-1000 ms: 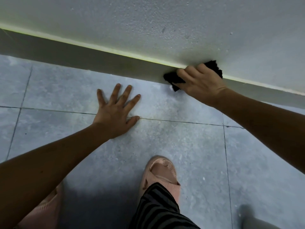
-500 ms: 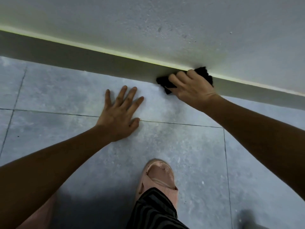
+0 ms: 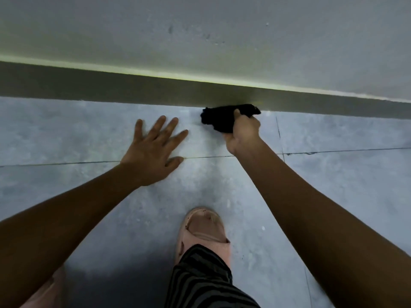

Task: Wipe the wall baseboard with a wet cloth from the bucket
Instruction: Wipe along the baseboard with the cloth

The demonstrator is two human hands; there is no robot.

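Observation:
A dark grey baseboard [image 3: 111, 90] runs across the view where the pale wall [image 3: 200, 36] meets the tiled floor. My right hand [image 3: 243, 133] is shut on a bunched black cloth [image 3: 220, 118], which sits at the foot of the baseboard, touching its lower edge and the floor. My left hand [image 3: 155, 152] lies flat on the floor with fingers spread, holding nothing, a little left of the cloth. No bucket is in view.
Grey floor tiles [image 3: 66, 134] with thin grout lines fill the lower view. My foot in a pink slipper [image 3: 204, 230] and a striped trouser leg [image 3: 204, 278] are at bottom centre, another pink slipper [image 3: 44, 292] at bottom left.
My right hand has slid the cloth leftward along the baseboard and turned, now gripping it bunched from below. The view has shifted; my left hand stays flat on the floor.

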